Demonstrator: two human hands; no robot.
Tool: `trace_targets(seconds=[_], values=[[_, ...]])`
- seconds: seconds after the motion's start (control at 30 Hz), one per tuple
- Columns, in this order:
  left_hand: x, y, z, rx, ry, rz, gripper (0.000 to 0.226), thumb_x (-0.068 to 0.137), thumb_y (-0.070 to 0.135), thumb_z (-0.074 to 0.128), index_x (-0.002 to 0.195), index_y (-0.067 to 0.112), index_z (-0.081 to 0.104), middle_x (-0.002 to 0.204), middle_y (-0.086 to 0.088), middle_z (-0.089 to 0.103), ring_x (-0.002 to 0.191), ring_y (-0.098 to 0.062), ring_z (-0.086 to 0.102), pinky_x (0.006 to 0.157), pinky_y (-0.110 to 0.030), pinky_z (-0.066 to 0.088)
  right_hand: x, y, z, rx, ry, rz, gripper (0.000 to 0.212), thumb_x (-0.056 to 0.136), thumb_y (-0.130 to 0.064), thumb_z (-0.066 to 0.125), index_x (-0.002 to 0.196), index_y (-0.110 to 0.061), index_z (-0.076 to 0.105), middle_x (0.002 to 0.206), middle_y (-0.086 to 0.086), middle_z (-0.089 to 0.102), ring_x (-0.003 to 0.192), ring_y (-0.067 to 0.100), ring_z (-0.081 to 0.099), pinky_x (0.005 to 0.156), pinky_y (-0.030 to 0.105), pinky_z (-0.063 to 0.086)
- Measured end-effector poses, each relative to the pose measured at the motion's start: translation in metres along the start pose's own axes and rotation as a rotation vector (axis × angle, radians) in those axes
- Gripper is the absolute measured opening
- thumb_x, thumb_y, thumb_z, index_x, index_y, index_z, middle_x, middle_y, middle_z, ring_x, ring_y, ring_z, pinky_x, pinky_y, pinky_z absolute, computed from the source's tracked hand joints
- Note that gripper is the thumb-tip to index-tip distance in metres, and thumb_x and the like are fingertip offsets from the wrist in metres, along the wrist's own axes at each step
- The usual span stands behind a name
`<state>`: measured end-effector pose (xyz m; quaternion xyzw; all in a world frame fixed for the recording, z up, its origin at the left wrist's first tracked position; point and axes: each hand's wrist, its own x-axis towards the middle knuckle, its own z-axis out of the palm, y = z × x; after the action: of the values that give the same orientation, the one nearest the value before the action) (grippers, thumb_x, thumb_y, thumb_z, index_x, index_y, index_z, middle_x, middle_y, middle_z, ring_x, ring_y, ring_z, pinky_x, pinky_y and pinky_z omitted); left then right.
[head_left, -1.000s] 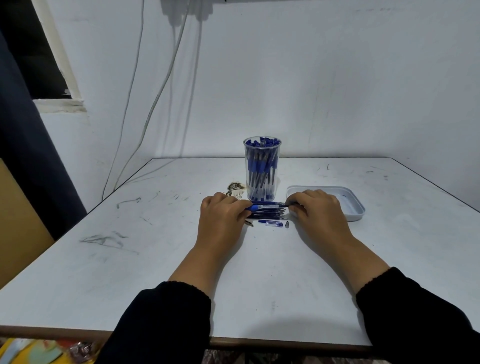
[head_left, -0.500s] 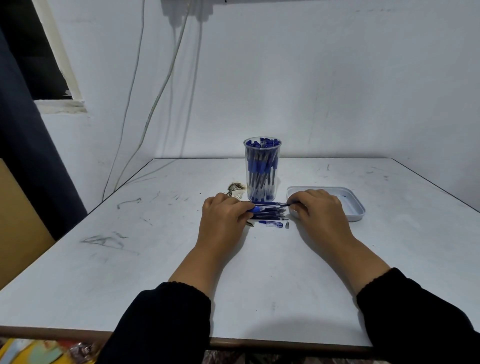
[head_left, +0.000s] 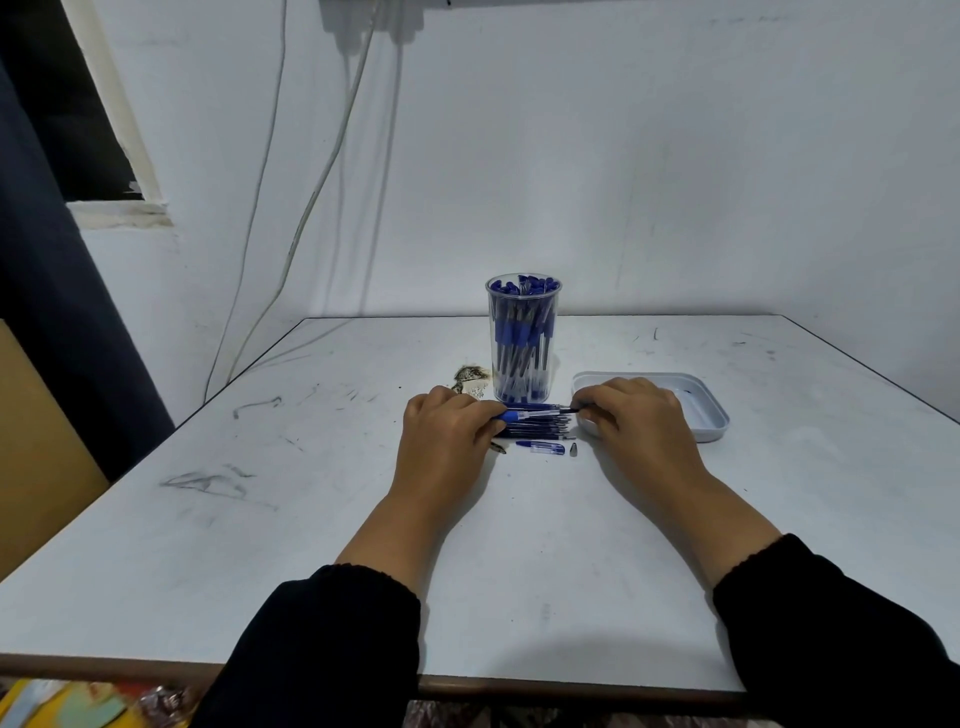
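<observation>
A pen (head_left: 535, 414) spans the gap between both hands, left hand (head_left: 447, 434) pinching its blue grip, right hand (head_left: 636, 415) pinching its tip, above the counter (head_left: 311, 519)

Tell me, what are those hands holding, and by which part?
One blue pen: the left hand grips its blue end, the right hand pinches its thin dark tip.
</observation>
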<state>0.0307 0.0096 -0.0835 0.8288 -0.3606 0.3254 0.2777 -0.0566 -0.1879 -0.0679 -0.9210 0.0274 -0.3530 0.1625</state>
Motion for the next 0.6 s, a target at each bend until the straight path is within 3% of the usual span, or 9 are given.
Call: trace_targets(seconds=[0.4, 0.6], values=[[0.0018, -0.0001, 0.0002, 0.027, 0.012, -0.016, 0.013, 0.076, 0.020, 0.066, 0.086, 0.022, 0.074, 0.069, 0.008, 0.066, 0.075, -0.022, 0.054, 0.073, -0.024, 0.017, -0.0006, 0.0000, 0.0015, -0.004, 0.009, -0.039, 0.014, 0.088, -0.009, 0.065, 0.094, -0.018, 0.074, 0.088, -0.001, 0.071, 0.084, 0.025, 0.059, 0.080, 0.041, 0.043], [0.0019, 0.0023, 0.0001, 0.014, 0.003, 0.006, 0.014, 0.075, 0.020, 0.068, 0.087, 0.021, 0.074, 0.072, 0.007, 0.068, 0.077, -0.022, 0.054, 0.072, -0.025, 0.020, -0.0019, -0.0051, 0.0067, -0.029, 0.006, -0.070, 0.015, 0.088, -0.010, 0.064, 0.095, -0.020, 0.073, 0.087, -0.003, 0.070, 0.085, 0.025, 0.059, 0.079, 0.038, 0.039]])
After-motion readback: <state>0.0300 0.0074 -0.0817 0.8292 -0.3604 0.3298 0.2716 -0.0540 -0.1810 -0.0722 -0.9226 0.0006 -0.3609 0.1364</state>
